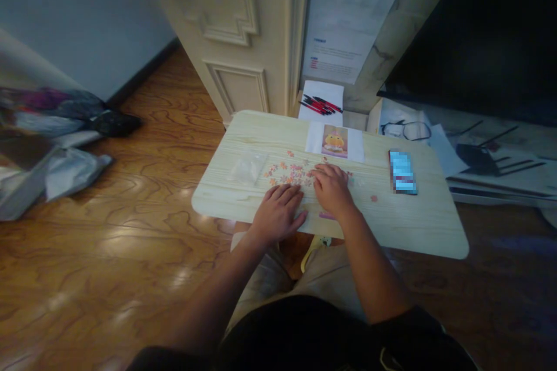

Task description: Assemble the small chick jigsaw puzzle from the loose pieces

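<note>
Small jigsaw puzzle pieces (296, 173), mostly pink and orange, lie scattered in the middle of a pale wood-grain table (409, 226). My left hand (278, 213) rests flat at the near side of the pile, fingers stretched out and holding nothing. Over the right part of the pile, my right hand (334, 188) is bent with its fingertips down among the pieces. What lies under those fingertips is hidden. Behind the pile is a sheet with a printed picture (335, 141) of a yellow-orange figure. One loose piece (374, 199) sits off to the right.
A clear plastic bag (248, 168) lies left of the pieces, and a lit phone (402, 172) to the right. Red and black pens (321, 105) lie on white paper beyond the table. A black router (483, 156) stands on a low shelf at right.
</note>
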`<action>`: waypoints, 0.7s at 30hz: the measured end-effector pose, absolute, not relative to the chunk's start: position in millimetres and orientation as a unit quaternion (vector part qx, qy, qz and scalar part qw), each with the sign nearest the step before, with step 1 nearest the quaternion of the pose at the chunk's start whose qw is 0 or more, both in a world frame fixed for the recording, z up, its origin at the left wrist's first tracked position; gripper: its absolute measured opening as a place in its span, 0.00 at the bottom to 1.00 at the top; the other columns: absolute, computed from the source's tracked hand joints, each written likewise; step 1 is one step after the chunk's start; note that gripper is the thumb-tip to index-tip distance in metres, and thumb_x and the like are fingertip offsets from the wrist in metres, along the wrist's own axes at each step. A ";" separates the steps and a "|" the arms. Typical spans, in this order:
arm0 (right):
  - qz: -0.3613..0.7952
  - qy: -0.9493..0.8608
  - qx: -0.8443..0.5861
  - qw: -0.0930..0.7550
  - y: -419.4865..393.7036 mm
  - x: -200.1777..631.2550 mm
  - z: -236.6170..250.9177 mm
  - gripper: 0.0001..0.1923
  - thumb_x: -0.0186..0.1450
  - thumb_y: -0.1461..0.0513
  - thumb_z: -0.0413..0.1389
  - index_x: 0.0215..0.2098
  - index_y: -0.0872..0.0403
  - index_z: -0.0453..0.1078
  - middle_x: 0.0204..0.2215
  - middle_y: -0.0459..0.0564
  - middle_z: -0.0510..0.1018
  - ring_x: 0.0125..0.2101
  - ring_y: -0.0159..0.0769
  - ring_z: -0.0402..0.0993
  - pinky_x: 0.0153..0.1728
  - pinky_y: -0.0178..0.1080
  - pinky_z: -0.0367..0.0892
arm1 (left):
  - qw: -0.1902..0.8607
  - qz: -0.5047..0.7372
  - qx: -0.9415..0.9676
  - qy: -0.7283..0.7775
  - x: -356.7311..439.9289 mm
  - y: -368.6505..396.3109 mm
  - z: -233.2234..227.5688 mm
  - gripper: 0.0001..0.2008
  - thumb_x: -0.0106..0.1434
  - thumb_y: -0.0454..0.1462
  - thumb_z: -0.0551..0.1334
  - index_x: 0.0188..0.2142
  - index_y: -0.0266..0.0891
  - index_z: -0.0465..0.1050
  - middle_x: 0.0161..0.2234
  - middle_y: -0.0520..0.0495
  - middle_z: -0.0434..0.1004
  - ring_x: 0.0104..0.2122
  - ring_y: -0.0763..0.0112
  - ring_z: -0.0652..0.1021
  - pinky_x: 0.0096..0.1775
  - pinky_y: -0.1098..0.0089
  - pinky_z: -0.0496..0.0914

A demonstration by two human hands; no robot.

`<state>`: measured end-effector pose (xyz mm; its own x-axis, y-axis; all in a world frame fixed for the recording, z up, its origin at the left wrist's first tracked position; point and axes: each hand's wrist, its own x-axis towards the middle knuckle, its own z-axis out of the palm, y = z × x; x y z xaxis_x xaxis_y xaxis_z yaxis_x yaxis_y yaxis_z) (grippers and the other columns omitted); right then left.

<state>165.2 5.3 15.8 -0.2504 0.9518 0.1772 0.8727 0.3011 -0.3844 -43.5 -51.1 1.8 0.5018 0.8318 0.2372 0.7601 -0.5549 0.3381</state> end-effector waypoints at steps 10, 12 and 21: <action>0.098 -0.763 -0.618 0.160 24.8 148.2 12.4 0.06 0.71 0.61 0.58 0.40 0.49 0.78 0.49 0.54 0.80 0.53 0.50 0.66 0.53 0.52 0.60 | 0.085 0.188 0.867 0.454 -49.2 -59.0 -1.1 0.21 0.71 0.48 0.60 0.60 0.45 0.74 0.65 0.43 0.71 0.65 0.49 0.69 0.66 0.46 0.62; 0.095 -0.758 -0.626 0.158 24.7 148.6 14.3 0.07 0.70 0.61 0.58 0.43 0.49 0.78 0.49 0.55 0.79 0.52 0.51 0.66 0.53 0.52 0.61 | 0.085 0.187 0.868 0.452 -47.9 -58.8 -0.3 0.22 0.71 0.47 0.59 0.60 0.44 0.74 0.65 0.43 0.71 0.65 0.49 0.69 0.66 0.46 0.62; 0.106 -0.751 -0.633 0.157 27.7 138.5 18.8 0.04 0.70 0.63 0.58 0.40 0.51 0.76 0.46 0.57 0.79 0.52 0.51 0.68 0.53 0.52 0.64 | 0.087 0.172 0.874 0.447 -32.5 -53.4 5.2 0.31 0.70 0.51 0.60 0.69 0.44 0.64 0.69 0.42 0.66 0.68 0.46 0.66 0.67 0.45 0.59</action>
